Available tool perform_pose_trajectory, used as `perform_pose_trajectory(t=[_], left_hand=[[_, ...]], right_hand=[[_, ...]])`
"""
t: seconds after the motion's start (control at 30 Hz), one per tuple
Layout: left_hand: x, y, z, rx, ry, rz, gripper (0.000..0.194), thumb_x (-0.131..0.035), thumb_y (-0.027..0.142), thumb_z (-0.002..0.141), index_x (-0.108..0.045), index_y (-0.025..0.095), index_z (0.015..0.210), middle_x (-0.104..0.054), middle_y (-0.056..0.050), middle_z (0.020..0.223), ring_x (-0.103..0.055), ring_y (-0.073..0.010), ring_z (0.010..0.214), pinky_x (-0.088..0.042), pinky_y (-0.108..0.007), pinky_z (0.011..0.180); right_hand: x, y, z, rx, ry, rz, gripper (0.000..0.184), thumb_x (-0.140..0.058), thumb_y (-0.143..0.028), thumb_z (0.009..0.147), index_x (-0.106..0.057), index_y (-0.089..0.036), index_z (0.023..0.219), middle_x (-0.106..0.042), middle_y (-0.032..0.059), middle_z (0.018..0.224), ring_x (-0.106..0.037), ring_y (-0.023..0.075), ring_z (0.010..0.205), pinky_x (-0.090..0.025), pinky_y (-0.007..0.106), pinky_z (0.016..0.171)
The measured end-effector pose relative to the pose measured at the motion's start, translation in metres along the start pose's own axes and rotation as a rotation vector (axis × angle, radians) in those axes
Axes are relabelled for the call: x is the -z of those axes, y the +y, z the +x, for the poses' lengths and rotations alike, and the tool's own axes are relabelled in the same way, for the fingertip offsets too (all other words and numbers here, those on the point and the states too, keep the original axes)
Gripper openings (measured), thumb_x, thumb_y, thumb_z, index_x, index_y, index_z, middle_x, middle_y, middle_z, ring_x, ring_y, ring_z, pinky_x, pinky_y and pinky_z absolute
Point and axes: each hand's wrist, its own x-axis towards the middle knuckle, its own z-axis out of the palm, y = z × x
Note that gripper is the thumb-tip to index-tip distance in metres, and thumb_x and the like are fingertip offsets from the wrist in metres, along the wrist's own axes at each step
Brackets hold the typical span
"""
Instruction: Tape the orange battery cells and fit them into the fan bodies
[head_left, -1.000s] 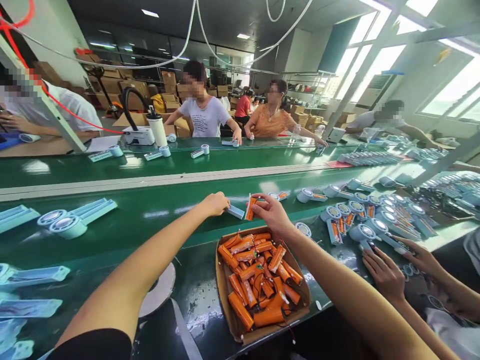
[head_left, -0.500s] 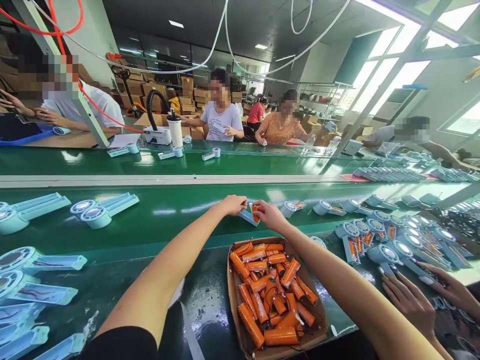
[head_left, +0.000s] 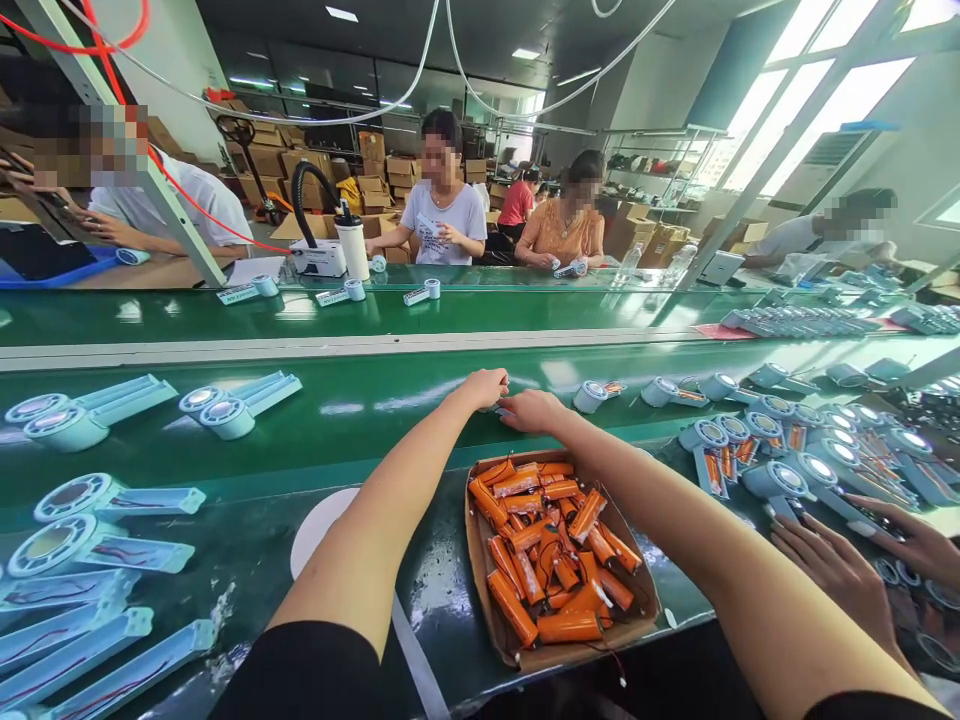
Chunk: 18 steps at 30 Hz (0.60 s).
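Observation:
Near the middle of the green belt, my left hand (head_left: 486, 388) is closed on a light blue handheld fan housing, almost wholly hidden behind the fingers. My right hand (head_left: 531, 411) meets it from the right, fingers curled and pressed together; what they hold is covered by the hand. Below my hands, between my forearms, a cardboard tray (head_left: 501, 640) holds a heap of orange wrapped batteries (head_left: 570, 627) with thin wires. On the belt just right of my hands lies a fan (head_left: 590, 397) with an orange battery in its handle.
Fan housings (head_left: 82, 545) with wires in their handles lie at left; two pairs (head_left: 229, 415) lie on the belt. Many fans (head_left: 780, 480) crowd the right side, where a co-worker's hands (head_left: 832, 560) work. A white round object (head_left: 315, 535) is partly behind my left forearm. People sit opposite.
The blue handle and orange battery seen between my hands are now covered by my fingers. My right hand has turned over and closed in toward the left. The view has shifted slightly.

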Motion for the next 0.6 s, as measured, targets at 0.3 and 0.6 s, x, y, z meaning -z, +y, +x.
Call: perform_pose_trajectory(t=[0.3, 0.6], left_hand=[[0.013, -0.019, -0.137, 0.007, 0.142, 0.054, 0.057, -0.054, 0.035, 0.102, -0.051, 0.019, 0.157, -0.052, -0.011, 0.164, -0.038, -0.0317, 0.158, -0.028, -0.049, 0.133], [-0.043, -0.135, -0.383, 0.041, 0.216, 0.306, 0.057, -0.058, 0.050, 0.095, -0.066, 0.024, 0.145, -0.065, -0.012, 0.152, -0.058, -0.0340, 0.143, -0.049, -0.049, 0.122]], right_hand=[[0.048, -0.017, -0.131, 0.027, 0.220, 0.332, 0.028, -0.060, -0.032, 0.098, -0.083, -0.019, 0.107, -0.084, 0.0076, 0.109, -0.077, 0.0234, 0.101, -0.056, 0.034, 0.093], [0.010, -0.077, -0.302, 0.053, 0.064, 0.596, 0.045, -0.057, -0.052, 0.105, -0.080, -0.026, 0.078, -0.074, 0.0056, 0.065, -0.066, 0.0173, 0.058, -0.052, 0.027, 0.060]])
